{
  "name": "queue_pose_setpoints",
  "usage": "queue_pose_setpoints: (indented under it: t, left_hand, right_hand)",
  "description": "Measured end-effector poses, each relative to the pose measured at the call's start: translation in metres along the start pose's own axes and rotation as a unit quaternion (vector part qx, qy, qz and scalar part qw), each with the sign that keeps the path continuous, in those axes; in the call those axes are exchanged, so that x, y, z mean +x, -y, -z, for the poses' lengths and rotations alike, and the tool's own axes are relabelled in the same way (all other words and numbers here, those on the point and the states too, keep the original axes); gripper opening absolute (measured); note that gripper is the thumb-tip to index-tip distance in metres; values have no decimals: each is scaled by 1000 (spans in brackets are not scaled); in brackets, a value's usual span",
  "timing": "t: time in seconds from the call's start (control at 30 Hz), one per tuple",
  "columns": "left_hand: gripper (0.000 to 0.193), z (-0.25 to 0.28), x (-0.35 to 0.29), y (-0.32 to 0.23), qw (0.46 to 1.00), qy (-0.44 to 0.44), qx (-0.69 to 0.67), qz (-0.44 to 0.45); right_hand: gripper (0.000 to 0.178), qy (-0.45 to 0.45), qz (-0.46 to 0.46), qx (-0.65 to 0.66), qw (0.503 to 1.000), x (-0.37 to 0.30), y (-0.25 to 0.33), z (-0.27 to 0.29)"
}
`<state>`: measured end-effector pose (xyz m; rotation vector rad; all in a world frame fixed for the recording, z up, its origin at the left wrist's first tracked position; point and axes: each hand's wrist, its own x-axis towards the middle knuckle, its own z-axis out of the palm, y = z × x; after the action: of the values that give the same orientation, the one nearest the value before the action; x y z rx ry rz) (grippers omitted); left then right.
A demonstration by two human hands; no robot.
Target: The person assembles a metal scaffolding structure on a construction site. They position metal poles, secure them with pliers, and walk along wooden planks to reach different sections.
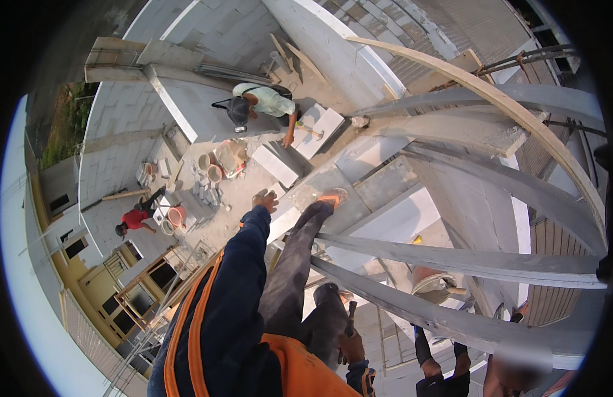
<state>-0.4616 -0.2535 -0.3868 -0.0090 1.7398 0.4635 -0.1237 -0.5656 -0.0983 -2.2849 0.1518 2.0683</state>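
Right hand (351, 345) low by the hip, closed round a dark tool handle (350, 316), possibly a hammer; head not clear in this view. Left hand (265, 199) out at arm's length, fingers loosely curled, nothing in it, hanging free over the slab (237, 198) below

Person astride grey timber beams (465, 261), one foot (332, 197) on a wall top (359, 192)

Progress, judged: block walls (121, 112) up to full height, several beams laid, one curved plank (518, 112) across them. No decking or cover on them yet. Below, a worker (267, 102) bends over white blocks (316, 126); buckets (210, 169) and another worker (136, 220) nearby, so blockwork looks unfinished
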Motion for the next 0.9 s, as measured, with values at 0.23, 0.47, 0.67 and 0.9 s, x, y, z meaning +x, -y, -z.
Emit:
queue_pose_setpoints:
  t: [0.23,0.47,0.67,0.9]
  left_hand:
    - [65,20,15,41,998,-39,43,-17]
    - [53,-32,15,59,932,10,332,-143]
    - [46,-123,-58,60,861,136,377,-312]
    - [41,-159,-152,78,804,218,435,-340]
  right_hand:
    - [22,31,15,-20,999,22,-15,9]
    - [23,42,-7,14,999,43,-11,22]
    - [16,47,16,131,990,96,-7,37]
    - [12,11,59,154,986,108,-3,41]
